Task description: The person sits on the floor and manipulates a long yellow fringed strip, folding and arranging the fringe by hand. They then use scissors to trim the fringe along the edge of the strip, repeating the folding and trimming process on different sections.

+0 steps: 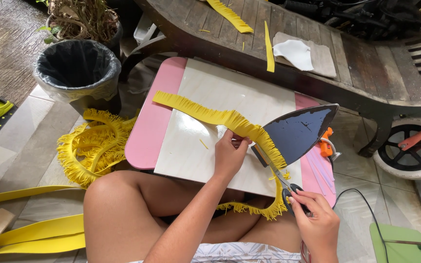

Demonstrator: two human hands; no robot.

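Pinching the yellow fringe strip [220, 117] between thumb and fingers, the left hand [230, 155] rests on the white board [220, 92], its fingers closed on the strip's edge. To its right, the right hand [317, 225] is wrapped round the dark handles of the scissors [281, 180], fingers curled through the loops; the blades point up and away from it toward the strip, just beside the left hand's fingertips. The strip runs from the far left of the left hand across the board, passes under that hand and hangs down over the near edge toward the lap, between the two hands. Just beyond the right hand an iron [298, 132] stands on its heel, dark soleplate facing the hands, touching or nearly touching the strip. The board lies on a pink table [149, 131]. Left of the left hand, on the floor, sits a heap of fringe [93, 146], and beyond it a bin [76, 68] with a black liner. Flat yellow bands [40, 234] lie on the floor near the left knee. Far beyond both hands a wooden bench [356, 58] carries more yellow strips and a white piece [293, 52]
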